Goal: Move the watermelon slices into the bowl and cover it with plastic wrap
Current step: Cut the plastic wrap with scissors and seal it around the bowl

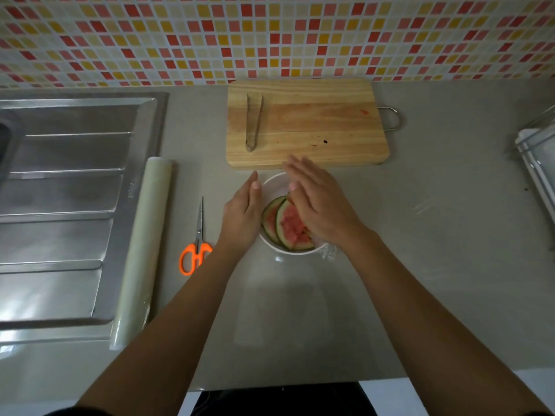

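Note:
A white bowl (pixel 271 182) sits on the grey counter just in front of the cutting board. Two watermelon slices (pixel 289 225) with green rinds lie inside it. A clear sheet of plastic wrap (pixel 329 253) is over the bowl and bunches at its right front rim. My left hand (pixel 243 213) rests flat against the bowl's left side, fingers straight. Above the bowl's right half lies my right hand (pixel 319 202), flat and palm down, fingers extended, hiding part of the slices. Neither hand grips anything.
A wooden cutting board (pixel 306 124) with metal tongs (pixel 253 121) lies behind the bowl. Orange-handled scissors (pixel 196 243) and a plastic wrap roll (pixel 141 250) lie to the left, beside a steel sink drainer (pixel 66 205). A rack (pixel 537 157) stands at the right edge.

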Available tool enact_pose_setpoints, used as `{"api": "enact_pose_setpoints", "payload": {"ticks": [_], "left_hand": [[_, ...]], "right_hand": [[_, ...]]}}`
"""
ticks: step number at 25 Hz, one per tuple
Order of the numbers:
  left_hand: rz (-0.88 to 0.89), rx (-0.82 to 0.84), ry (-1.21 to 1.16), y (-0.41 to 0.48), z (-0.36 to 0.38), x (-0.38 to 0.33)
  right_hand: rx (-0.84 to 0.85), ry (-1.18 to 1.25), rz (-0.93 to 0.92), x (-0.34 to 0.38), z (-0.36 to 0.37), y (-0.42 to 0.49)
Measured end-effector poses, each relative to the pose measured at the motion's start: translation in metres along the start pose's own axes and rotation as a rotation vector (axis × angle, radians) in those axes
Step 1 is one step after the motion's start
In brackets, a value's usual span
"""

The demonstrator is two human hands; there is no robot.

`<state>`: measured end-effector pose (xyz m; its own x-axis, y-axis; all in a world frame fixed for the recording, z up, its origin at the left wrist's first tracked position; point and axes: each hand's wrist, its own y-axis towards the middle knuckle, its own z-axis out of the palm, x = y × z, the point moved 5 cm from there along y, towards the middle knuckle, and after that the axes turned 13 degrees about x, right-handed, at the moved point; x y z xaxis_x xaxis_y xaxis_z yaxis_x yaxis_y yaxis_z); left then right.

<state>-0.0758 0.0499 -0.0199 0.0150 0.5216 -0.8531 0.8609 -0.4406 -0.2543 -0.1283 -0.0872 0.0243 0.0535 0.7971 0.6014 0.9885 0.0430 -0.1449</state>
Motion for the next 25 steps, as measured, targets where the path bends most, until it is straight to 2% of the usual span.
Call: {"api": "enact_pose_setpoints", "payload": {"ticks": [3, 7, 12, 14, 19, 22, 25], "left_hand": [[-0.025, 0.054, -0.120, -0.001, 0.016, 0.005], [-0.010, -0.047, -0.158, -0.003, 0.016, 0.006], [-0.029, -0.142, -0.184, -0.007, 0.017, 0.003], [-0.050, -0.168, -0.185, -0.008, 0.017, 0.003], [-0.087, -0.213, -0.180, -0.009, 0.019, 0.003], [-0.106, -0.244, -0.180, -0.010, 0.019, 0.004], [-0.100, -0.252, -0.174, -0.010, 0.020, 0.004]], "right_hand": [[0.204, -0.178, 0.040, -0.003, 0.023, 0.013], [0.167, -0.272, 0.097, -0.010, 0.028, 0.014], [0.118, -0.180, 0.279, -0.028, 0.017, 0.011], [0.159, -0.019, 0.325, -0.041, 0.010, 0.007], [0.126, 0.788, 0.418, -0.074, 0.020, -0.017], [-0.023, 0.998, 0.321, -0.079, 0.039, -0.040], [-0.116, 1.042, 0.129, -0.072, 0.052, -0.062]]}}
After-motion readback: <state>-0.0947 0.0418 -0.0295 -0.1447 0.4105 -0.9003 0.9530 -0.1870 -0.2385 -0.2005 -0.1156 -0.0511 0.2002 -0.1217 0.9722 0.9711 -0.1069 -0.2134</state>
